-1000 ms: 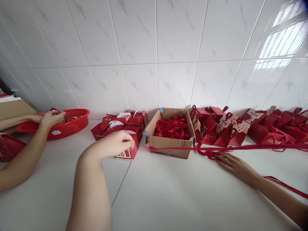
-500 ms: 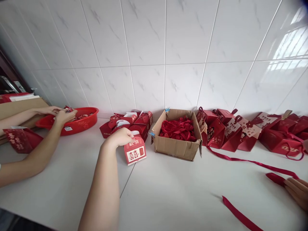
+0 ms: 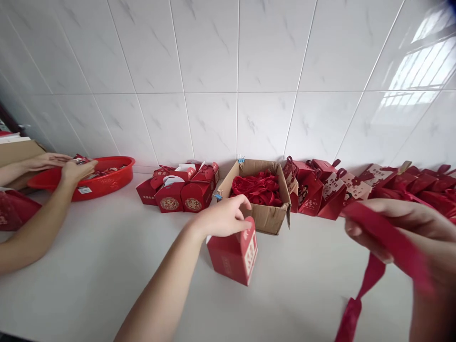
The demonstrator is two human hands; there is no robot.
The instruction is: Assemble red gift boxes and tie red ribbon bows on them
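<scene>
My left hand point(image 3: 224, 216) pinches the top flap of a small red gift box point(image 3: 230, 259), which is turned at an angle in front of the cardboard box. Its printed white side faces right. At the right, my right hand point(image 3: 402, 228) is closed on a red ribbon point(image 3: 386, 232). The ribbon crosses over the fingers, and one end hangs down toward the table point(image 3: 292, 294). Some of the right hand is blurred. An open cardboard box point(image 3: 265, 219) behind the gift box holds a heap of red ribbons point(image 3: 257, 186).
Several red gift boxes point(image 3: 171, 194) stand left of the cardboard box. A row of red boxes with ribbon loops point(image 3: 311, 194) lines the tiled wall point(image 3: 210, 128) on the right. At left, another person's hands point(image 3: 76, 168) work over a red plastic basin point(image 3: 119, 183).
My left hand has brought the gift box rightward and nearer, away from the group, and turned it. My right hand has come in from the right edge, lifting the ribbon.
</scene>
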